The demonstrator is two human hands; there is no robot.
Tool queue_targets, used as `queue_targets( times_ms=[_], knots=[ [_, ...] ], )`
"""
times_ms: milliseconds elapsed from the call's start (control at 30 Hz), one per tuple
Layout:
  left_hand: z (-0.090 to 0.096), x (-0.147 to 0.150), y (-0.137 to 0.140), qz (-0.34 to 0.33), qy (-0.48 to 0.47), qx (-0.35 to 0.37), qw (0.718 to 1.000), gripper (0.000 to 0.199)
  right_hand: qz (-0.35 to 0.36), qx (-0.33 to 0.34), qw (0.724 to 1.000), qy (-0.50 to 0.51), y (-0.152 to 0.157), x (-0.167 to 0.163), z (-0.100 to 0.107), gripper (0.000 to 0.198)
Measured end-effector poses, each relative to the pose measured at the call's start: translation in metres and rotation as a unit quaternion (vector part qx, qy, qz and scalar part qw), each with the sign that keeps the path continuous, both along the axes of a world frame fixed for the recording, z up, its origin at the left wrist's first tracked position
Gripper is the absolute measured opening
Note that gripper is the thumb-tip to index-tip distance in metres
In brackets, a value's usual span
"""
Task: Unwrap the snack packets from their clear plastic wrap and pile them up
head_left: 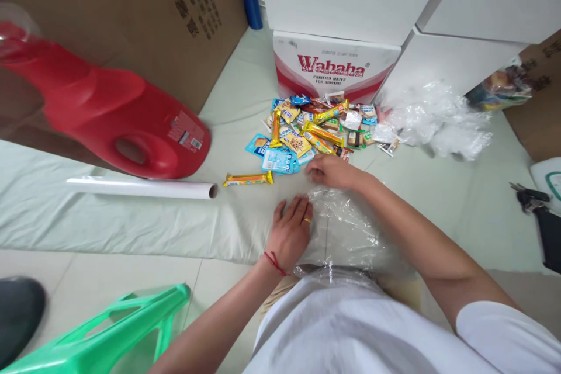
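Below centre-frame, the clear, crinkled plastic bag [350,222] looks light and slippery, best pinched by its edge, the left hand [290,232] flattened, seemingly empty, the right hand [332,171] curled, its hold unclear.

Single head-worn view, wide, facing forward and down over wearer's white shirt [350,327], nearest, at bottom edge. Left hand [290,235] and right hand [333,172] close, mid-frame; wrapped snacks [294,142] just beyond; Wahaha carton [333,70] farther, front towards lens.
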State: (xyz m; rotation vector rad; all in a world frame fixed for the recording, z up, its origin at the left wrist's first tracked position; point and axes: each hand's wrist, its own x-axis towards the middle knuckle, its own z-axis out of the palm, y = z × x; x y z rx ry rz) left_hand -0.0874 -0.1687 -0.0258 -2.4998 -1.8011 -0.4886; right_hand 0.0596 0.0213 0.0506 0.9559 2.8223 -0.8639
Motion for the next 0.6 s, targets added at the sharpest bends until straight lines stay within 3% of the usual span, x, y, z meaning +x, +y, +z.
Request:
queue_targets(
  times_ms=[67, 167, 333, 600],
  knots=[
    [0.001, 0.0, -0.001, 0.001, 0.003, 0.006, 1.0, 0.042, 0.038, -0.05, 0.998, -0.029, -0.001, 0.003, -0.004, 0.027],
    [0.001, 0.0, 0.0, -0.002, 0.006, 0.012, 1.0, 0.04, 0.037, -0.053, 0.996, -0.062, -0.003, 0.0, -0.008, 0.035],
    [0.0, -0.001, -0.001, -0.009, 0.014, 0.016, 1.0, 0.038, 0.075, -0.015, 0.995, -0.066, -0.005, -0.01, -0.007, 0.011],
    [0.01, 0.0, 0.004, 0.041, -0.022, 0.001, 0.999, 0.036, 0.028, 0.148, 0.985, -0.079, -0.001, -0.031, 0.002, 0.03]
  ],
)
